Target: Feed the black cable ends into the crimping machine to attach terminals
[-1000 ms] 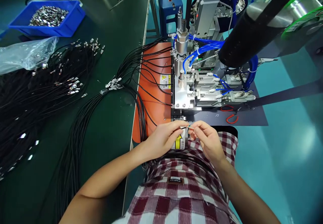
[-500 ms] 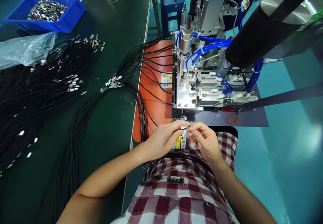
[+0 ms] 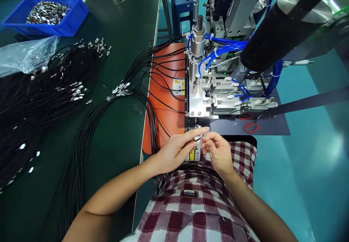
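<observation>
Between my thumb and fingers, my left hand pinches a black cable close to its stripped end. My right hand is closed on the thin wires that come out of that end. Both hands meet in front of my checked apron, just below the machine's front edge. Beneath the fingers is a white label with a yellow arrow. Further black cables run over an orange plate left of the machine.
The metal machine with blue air hoses stands ahead. Red-handled pliers lie to its right. On the green table are bundled cables with metal connectors, a blue bin of metal parts and a plastic bag.
My left index finger has stretched out further over the wires. My right fingers have shifted slightly left, closer to the cable end. The view has moved a little.
</observation>
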Demonstrator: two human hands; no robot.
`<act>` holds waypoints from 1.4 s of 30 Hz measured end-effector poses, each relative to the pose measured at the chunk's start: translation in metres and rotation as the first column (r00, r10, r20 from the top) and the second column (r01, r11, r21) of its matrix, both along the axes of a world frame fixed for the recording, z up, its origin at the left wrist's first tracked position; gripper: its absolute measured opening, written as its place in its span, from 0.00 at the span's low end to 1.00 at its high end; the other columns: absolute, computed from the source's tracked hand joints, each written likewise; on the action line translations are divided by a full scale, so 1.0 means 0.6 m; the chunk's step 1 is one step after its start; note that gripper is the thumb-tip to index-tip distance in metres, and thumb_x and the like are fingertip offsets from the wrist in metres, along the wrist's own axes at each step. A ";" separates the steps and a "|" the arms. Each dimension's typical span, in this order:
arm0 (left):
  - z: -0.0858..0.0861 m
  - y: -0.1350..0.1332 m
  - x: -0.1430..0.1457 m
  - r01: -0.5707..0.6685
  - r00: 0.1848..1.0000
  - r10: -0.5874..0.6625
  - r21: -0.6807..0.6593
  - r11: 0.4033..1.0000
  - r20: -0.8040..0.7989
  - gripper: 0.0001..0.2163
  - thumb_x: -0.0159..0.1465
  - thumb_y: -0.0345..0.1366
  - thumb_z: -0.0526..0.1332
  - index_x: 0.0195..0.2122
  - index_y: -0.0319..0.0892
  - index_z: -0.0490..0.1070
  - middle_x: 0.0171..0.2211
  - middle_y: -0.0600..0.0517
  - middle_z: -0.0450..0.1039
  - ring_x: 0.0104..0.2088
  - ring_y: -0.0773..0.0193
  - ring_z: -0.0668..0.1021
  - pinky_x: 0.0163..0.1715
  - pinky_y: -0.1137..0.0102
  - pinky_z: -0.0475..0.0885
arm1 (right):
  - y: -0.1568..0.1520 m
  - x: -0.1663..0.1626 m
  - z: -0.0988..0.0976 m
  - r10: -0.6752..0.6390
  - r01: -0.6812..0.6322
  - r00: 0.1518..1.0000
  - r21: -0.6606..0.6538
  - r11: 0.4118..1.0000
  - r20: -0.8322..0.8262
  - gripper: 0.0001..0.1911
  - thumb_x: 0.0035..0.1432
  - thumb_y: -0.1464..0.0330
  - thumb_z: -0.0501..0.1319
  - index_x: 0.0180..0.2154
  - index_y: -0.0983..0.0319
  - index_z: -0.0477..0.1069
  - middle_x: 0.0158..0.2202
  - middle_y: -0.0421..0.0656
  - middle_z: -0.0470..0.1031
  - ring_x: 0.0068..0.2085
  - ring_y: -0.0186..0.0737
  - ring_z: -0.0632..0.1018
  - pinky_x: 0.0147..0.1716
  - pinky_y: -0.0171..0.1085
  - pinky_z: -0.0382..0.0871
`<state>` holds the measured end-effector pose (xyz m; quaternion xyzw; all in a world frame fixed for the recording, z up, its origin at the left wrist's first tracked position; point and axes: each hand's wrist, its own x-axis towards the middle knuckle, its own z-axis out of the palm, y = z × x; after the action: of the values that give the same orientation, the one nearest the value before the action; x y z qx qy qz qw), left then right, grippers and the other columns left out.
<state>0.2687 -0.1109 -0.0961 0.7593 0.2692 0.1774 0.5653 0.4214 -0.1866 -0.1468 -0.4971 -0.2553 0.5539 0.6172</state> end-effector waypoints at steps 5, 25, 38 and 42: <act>-0.001 0.000 0.000 -0.020 1.000 0.020 -0.022 1.000 0.006 0.18 0.69 0.34 0.50 0.61 0.46 0.61 0.34 0.51 0.72 0.35 0.64 0.74 0.38 0.70 0.70 | 0.000 -0.003 0.008 0.017 -0.016 0.997 -0.027 1.000 0.073 0.11 0.54 0.59 0.66 0.31 0.60 0.71 0.20 0.35 0.67 0.20 0.31 0.66 0.21 0.33 0.64; -0.003 -0.004 0.034 -0.264 0.952 0.305 -0.483 0.835 0.007 0.10 0.61 0.41 0.63 0.32 0.37 0.74 0.21 0.56 0.67 0.16 0.75 0.65 0.15 0.78 0.60 | -0.006 0.021 0.024 0.099 -0.126 0.882 0.029 0.992 0.461 0.05 0.58 0.67 0.63 0.29 0.60 0.72 0.27 0.40 0.71 0.27 0.35 0.70 0.28 0.36 0.65; -0.003 0.001 0.021 -0.235 0.956 0.295 -0.590 0.773 0.005 0.13 0.59 0.44 0.65 0.31 0.36 0.71 0.20 0.55 0.69 0.15 0.76 0.66 0.14 0.79 0.60 | 0.004 0.023 0.020 0.142 -0.140 0.969 -0.025 0.990 0.202 0.08 0.54 0.62 0.66 0.31 0.59 0.72 0.25 0.38 0.69 0.23 0.33 0.68 0.24 0.35 0.66; -0.002 0.002 0.018 -0.209 0.965 0.261 -0.582 0.786 0.006 0.13 0.60 0.44 0.64 0.31 0.37 0.71 0.20 0.55 0.69 0.16 0.75 0.66 0.15 0.79 0.62 | 0.002 0.022 0.019 0.155 -0.155 0.968 -0.018 0.988 0.196 0.07 0.55 0.63 0.65 0.31 0.59 0.72 0.25 0.38 0.69 0.23 0.33 0.68 0.24 0.34 0.65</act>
<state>0.2794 -0.1094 -0.0972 0.5043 0.3781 0.1890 0.7529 0.4346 -0.1855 -0.1355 -0.5286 -0.3525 0.5489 0.5431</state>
